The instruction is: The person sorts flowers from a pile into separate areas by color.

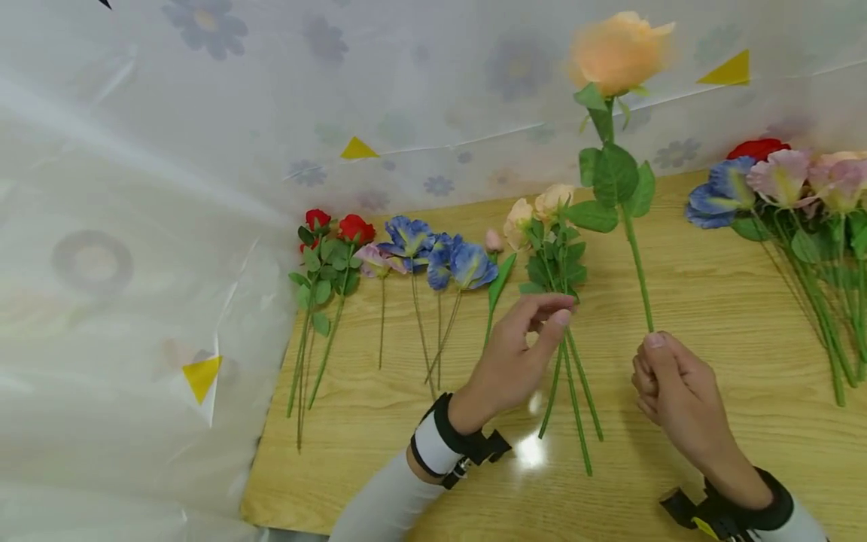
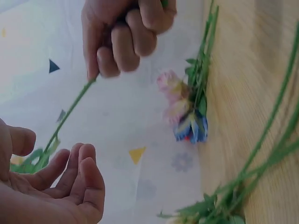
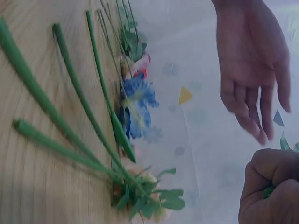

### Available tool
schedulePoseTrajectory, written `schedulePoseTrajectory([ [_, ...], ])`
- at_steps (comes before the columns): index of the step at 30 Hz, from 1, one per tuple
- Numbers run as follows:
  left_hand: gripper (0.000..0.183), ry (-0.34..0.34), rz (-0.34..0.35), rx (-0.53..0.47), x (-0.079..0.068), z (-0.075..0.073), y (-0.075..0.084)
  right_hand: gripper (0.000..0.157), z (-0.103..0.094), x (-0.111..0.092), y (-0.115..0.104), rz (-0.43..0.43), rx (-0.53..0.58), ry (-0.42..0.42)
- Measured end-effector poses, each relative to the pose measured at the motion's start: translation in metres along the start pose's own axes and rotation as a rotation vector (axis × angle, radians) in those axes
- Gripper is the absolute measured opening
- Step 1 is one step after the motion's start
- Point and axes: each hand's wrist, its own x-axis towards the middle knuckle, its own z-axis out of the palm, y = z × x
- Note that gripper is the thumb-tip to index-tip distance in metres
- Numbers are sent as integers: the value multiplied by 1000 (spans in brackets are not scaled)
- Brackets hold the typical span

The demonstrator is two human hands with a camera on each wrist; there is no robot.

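Observation:
A large peach rose (image 1: 619, 56) stands upright in the air, its green stem gripped near the bottom by my right hand (image 1: 680, 384). Thumb and curled fingers close round the stem, as the left wrist view also shows. My left hand (image 1: 508, 357) hovers to the left of that stem with loosely bent fingers and holds nothing; in the right wrist view its palm (image 3: 252, 60) faces the camera. Below and behind the left fingertips lie several pale peach roses (image 1: 535, 218) on the table, their bare stems (image 1: 572, 384) crossing and pointing toward me.
Across the wooden table (image 1: 359, 467), red roses (image 1: 355, 228), a pink flower (image 1: 379, 261), blue flowers (image 1: 467, 263) and a pink tulip bud (image 1: 494, 241) lie at the left. A mixed bunch of flowers (image 1: 786, 177) lies at the right. Patterned plastic sheeting (image 1: 433, 90) hangs behind.

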Motion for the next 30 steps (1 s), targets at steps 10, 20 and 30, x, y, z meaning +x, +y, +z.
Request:
schedulePoseTrajectory([
  [10, 28, -73, -23, -395, 16, 17, 41, 26, 31, -5, 19, 37, -77, -158],
  [20, 23, 43, -43, -426, 18, 15, 23, 26, -16, -2, 3, 313, -712, -141],
  [30, 22, 90, -224, -435, 21, 24, -9, 49, -102, -10, -9, 459, -923, 87],
])
